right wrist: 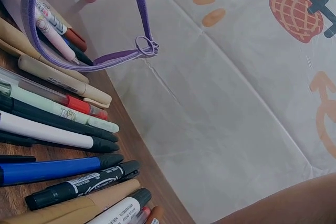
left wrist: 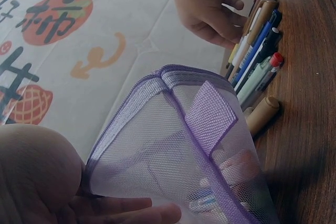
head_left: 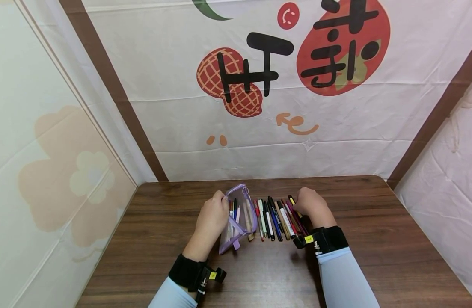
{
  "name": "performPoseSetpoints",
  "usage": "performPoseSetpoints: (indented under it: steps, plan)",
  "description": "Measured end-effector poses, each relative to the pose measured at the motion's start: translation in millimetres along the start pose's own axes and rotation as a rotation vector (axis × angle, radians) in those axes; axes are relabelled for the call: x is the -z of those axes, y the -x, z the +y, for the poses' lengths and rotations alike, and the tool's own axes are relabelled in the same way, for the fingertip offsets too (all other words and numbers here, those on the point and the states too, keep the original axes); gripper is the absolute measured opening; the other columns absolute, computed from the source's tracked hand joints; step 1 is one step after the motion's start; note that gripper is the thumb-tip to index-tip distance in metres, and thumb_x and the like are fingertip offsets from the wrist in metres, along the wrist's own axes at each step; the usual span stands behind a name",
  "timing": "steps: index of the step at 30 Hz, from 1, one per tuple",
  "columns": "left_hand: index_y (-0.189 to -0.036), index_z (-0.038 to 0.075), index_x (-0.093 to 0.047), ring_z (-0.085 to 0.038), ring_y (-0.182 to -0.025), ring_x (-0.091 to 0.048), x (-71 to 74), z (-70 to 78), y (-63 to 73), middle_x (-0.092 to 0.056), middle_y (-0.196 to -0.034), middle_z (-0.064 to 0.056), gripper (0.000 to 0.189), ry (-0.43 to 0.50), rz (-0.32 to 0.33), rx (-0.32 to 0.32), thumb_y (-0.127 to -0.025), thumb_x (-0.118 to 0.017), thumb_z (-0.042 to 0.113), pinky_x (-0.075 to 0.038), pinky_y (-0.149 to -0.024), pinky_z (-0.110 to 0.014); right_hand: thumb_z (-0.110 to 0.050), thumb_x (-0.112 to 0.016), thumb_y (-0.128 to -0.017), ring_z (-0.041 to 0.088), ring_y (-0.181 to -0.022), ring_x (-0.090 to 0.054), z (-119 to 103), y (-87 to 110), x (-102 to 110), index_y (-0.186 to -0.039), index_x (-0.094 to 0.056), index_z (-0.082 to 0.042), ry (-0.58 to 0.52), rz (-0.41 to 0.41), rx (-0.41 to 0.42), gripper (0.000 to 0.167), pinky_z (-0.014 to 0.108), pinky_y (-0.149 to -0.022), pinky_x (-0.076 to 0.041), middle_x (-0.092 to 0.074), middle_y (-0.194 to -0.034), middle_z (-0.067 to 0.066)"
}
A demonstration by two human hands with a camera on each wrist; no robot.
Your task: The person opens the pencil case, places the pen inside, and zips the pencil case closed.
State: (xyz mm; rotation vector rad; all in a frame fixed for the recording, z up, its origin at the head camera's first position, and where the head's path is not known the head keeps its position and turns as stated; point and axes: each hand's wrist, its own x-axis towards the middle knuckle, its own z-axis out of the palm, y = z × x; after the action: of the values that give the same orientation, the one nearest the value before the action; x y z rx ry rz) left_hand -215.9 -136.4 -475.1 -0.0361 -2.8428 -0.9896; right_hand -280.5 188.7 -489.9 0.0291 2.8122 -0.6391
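Observation:
My left hand grips the upper left edge of a purple-trimmed mesh pencil case, which stands tilted with its mouth open toward the right. Through the netting in the left wrist view, several pens show inside. A row of loose pens and markers lies side by side just right of the case. At the row's right end is my right hand, its fingers down beside a yellow-and-black pen. Seen from the left wrist, that hand has loosely extended fingers against the pens; the fingertips are partly hidden.
Everything lies on a brown wooden table. Behind it hangs a white printed cloth, with more cloth at the left and right. Both wrists carry black straps with small cameras.

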Motion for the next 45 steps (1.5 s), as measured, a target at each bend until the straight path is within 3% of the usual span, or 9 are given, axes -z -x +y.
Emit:
performPoseSetpoints:
  steps: [5,7,11,14,16,24,31,36,45]
  plan:
    - [-0.118,0.002,-0.063,-0.022,-0.065,-0.057,-0.8,-0.5,-0.7,-0.063,-0.079,-0.008,0.026,-0.011,0.007,-0.010,-0.121,-0.047,0.021,-0.045,-0.058,-0.037,-0.017,-0.077,-0.099,0.013,-0.053,-0.044,-1.5,-2.6,5.3,-0.057,-0.044,-0.019,-0.018,0.019,0.020,0.054,0.030,-0.052,-0.037,-0.042,-0.056,-0.006]
    - [-0.118,0.002,-0.064,-0.022,-0.065,-0.057,-1.4,-0.9,-1.3,-0.063,-0.079,-0.007,0.026,-0.019,0.010,-0.011,-0.121,-0.047,0.021,-0.045,-0.059,-0.037,-0.018,-0.076,-0.100,0.013,-0.056,-0.044,-2.2,-3.4,7.0,-0.061,-0.050,-0.017,-0.055,0.046,0.038,0.047,0.030,-0.054,-0.038,-0.045,-0.061,-0.005]
    - [-0.118,0.002,-0.065,-0.022,-0.066,-0.058,-1.7,-1.3,-1.3,-0.065,-0.080,-0.008,0.026,-0.023,0.016,-0.014,-0.121,-0.048,0.021,-0.046,-0.060,-0.037,-0.022,-0.074,-0.105,0.021,-0.077,-0.063,-4.6,-2.6,10.0,-0.093,-0.073,-0.005,-0.148,0.094,0.081,0.021,0.038,-0.068,-0.055,-0.071,-0.091,0.009]
    - [-0.118,0.002,-0.064,-0.022,-0.066,-0.058,-1.8,-1.4,-1.1,-0.065,-0.080,-0.008,0.026,-0.025,0.016,-0.015,-0.121,-0.048,0.021,-0.046,-0.060,-0.037,-0.022,-0.071,-0.108,0.029,-0.100,-0.072,-8.5,-1.4,11.6,-0.123,-0.077,0.001,-0.201,0.106,0.104,0.028,0.047,-0.087,-0.062,-0.077,-0.121,0.020]
    - [-0.118,0.002,-0.064,-0.022,-0.066,-0.058,-1.9,-1.6,-1.2,-0.064,-0.080,-0.008,0.025,-0.026,0.014,-0.014,-0.120,-0.048,0.021,-0.046,-0.059,-0.037,-0.021,-0.070,-0.109,0.031,-0.105,-0.072,-11.3,-1.3,12.3,-0.129,-0.076,0.002,-0.235,0.108,0.118,0.031,0.049,-0.091,-0.062,-0.076,-0.126,0.022]
    - [-0.119,0.002,-0.064,-0.022,-0.066,-0.058,-1.7,-1.5,-1.2,-0.065,-0.080,-0.008,0.026,-0.019,0.009,-0.009,-0.121,-0.047,0.021,-0.045,-0.059,-0.037,-0.019,-0.067,-0.109,0.023,-0.090,-0.068,-24.4,2.0,13.1,-0.128,-0.075,-0.002,-0.426,0.118,0.139,0.026,0.036,-0.076,-0.055,-0.075,-0.114,0.015]
    - [-0.120,0.001,-0.064,-0.021,-0.065,-0.057,-2.0,-0.9,-0.8,-0.065,-0.081,-0.008,0.026,-0.012,0.004,-0.005,-0.121,-0.047,0.021,-0.044,-0.058,-0.036,-0.017,-0.070,-0.109,0.028,-0.091,-0.076,-37.8,7.2,9.9,-0.126,-0.074,0.000,-0.645,0.150,0.164,0.025,0.048,-0.086,-0.068,-0.076,-0.113,0.014]
    - [-0.121,0.001,-0.064,-0.021,-0.064,-0.056,-2.0,0.6,-0.5,-0.063,-0.080,-0.007,0.027,-0.006,0.003,-0.004,-0.121,-0.046,0.022,-0.043,-0.057,-0.036,-0.014,-0.072,-0.109,0.030,-0.094,-0.078,-51.7,8.4,3.1,-0.127,-0.073,0.001,-0.788,0.167,0.164,0.024,0.045,-0.087,-0.067,-0.079,-0.113,0.015]
    - [-0.121,0.002,-0.065,-0.022,-0.065,-0.058,-2.8,0.3,-1.2,-0.065,-0.082,-0.008,0.027,-0.016,0.003,0.012,-0.121,-0.047,0.023,-0.045,-0.058,-0.036,-0.008,-0.073,-0.108,0.036,-0.099,-0.084,-83.3,10.7,-28.0,-0.124,-0.072,0.004,-0.846,0.020,0.265,0.020,0.056,-0.096,-0.069,-0.082,-0.113,0.021]
